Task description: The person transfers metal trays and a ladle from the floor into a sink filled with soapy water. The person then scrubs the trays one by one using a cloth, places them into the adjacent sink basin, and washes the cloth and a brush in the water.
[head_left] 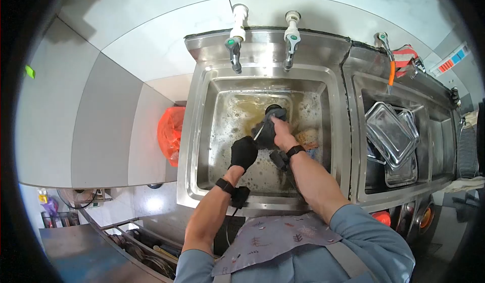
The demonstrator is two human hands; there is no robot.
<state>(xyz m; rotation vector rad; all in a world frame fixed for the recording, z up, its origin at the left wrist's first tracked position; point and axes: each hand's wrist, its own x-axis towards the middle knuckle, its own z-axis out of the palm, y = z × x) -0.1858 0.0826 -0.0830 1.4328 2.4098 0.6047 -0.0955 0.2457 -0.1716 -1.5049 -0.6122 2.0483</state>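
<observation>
**Both hands low over the sink, a pale stick slanting between them**

The left hand (244,153), in a black glove, curls closed around the near end of a thin pale stick (258,132). The right hand (283,133) sits just beyond, its bent fingers against a dark grey item (264,140); how tightly it grips is hidden. The stick's long axis runs forward and rightward from the left fist, its far end meeting or overlapping the item, which cannot be told apart. The left hand is nearer the stick, the right nearer the item.

Around them, cloudy, yellowish water lies in the sink (194,141). An orange-and-blue patch (306,137) shows beside the right wrist. Beyond stand 2 taps (235,50); rightward, shiny rectangular trays (391,134) lie in the neighbouring basin (358,146). An orange bag (172,134) sits left.
</observation>
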